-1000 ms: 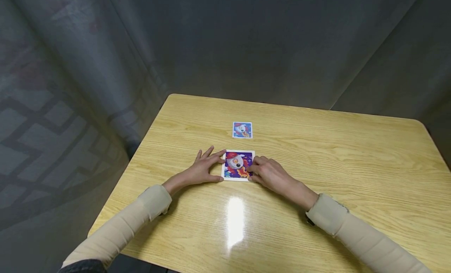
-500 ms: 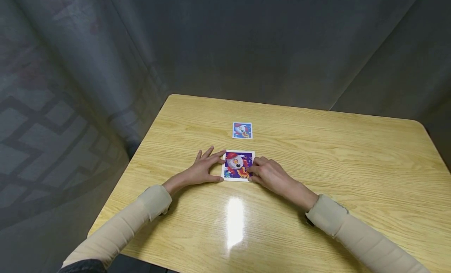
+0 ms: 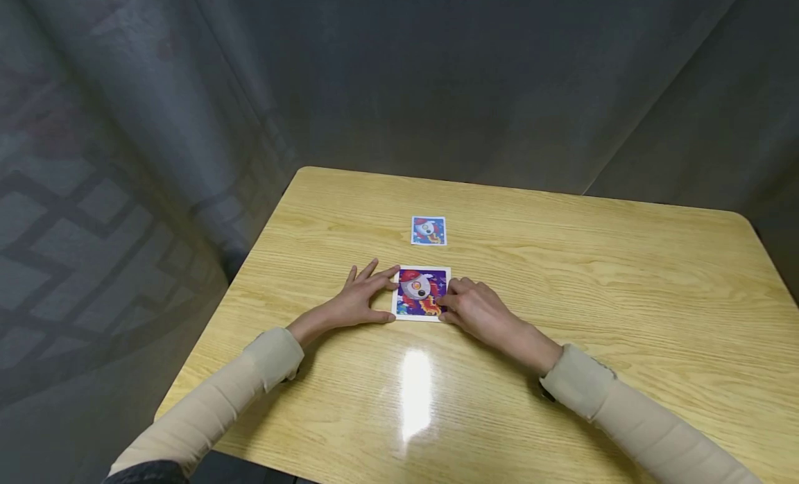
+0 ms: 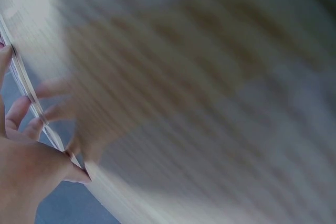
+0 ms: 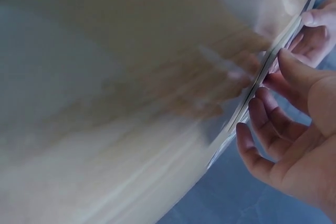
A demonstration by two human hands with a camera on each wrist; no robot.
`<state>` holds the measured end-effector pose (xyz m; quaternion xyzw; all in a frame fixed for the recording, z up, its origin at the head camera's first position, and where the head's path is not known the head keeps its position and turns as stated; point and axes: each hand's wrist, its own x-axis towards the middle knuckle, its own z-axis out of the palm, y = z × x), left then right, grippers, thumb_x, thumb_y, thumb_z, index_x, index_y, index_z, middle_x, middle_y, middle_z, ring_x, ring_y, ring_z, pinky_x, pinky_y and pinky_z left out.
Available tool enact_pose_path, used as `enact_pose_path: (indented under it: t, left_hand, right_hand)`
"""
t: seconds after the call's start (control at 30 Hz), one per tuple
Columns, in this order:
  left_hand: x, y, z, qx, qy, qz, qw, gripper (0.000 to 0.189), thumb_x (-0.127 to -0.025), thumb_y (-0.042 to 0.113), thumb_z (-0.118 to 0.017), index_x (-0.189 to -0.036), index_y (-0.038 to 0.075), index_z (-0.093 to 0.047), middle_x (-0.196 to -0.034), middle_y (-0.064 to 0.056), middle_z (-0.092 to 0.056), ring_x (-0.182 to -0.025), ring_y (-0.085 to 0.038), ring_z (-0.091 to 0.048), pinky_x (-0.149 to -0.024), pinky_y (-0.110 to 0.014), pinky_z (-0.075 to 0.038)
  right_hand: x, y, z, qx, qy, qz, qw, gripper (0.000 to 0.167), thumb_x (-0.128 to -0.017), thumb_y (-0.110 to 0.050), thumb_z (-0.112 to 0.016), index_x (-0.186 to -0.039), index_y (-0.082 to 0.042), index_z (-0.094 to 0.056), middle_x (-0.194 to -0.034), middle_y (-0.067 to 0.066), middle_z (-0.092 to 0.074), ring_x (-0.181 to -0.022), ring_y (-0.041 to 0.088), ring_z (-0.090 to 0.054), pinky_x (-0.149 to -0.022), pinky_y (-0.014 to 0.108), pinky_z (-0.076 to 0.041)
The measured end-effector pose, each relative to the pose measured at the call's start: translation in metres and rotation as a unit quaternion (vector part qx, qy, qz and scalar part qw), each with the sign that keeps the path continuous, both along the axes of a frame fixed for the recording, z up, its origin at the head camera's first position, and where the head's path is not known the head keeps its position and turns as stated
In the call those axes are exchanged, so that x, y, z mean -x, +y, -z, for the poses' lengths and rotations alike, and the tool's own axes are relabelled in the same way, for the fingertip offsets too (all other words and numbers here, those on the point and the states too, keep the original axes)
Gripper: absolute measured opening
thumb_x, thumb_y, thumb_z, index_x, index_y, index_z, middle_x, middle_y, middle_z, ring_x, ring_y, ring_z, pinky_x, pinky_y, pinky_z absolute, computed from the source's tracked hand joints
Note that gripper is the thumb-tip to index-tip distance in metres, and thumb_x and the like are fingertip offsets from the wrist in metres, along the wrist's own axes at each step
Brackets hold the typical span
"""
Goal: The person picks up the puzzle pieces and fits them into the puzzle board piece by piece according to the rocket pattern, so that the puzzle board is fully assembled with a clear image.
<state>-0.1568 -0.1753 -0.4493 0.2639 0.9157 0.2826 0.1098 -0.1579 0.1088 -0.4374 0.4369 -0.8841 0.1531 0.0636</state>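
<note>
A square picture board (image 3: 417, 292) with a white border lies flat on the wooden table. Its print shows a white and red rocket with orange flames on purple. My left hand (image 3: 360, 300) steadies the left edge, thumb at the near corner and index finger at the far one, the other fingers spread. At the right edge, my right hand (image 3: 477, 308) has curled fingers, with the index fingertip over the picture and the thumb by the near right corner. The right wrist view shows the right thumb (image 5: 296, 69) at the board's edge. Anything small under the right fingertips is hidden.
A smaller square card (image 3: 428, 231) with a similar rocket on blue lies beyond the board. The wooden table (image 3: 593, 276) extends far to the right, its left edge near my left arm. Grey curtains (image 3: 437, 82) hang behind and to the left.
</note>
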Motion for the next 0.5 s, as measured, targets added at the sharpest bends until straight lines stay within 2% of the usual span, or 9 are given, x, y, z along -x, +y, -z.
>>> enact_pose_path:
  t: [0.5]
  left_hand:
    - [-0.0007, 0.0009, -0.0019, 0.007, -0.001, 0.001, 1.0000, 0.057, -0.083, 0.036, -0.074, -0.131, 0.012, -0.055, -0.159, -0.003, -0.023, -0.147, -0.035, 0.000, -0.110, -0.063, 0.009]
  right_hand:
    - [-0.0037, -0.0024, 0.0001, -0.013, 0.019, 0.013, 0.9997, 0.026, -0.082, -0.024, -0.076, -0.102, -0.006, -0.075, -0.086, 0.003, -0.059, -0.077, 0.018, -0.052, -0.060, 0.029, -0.044]
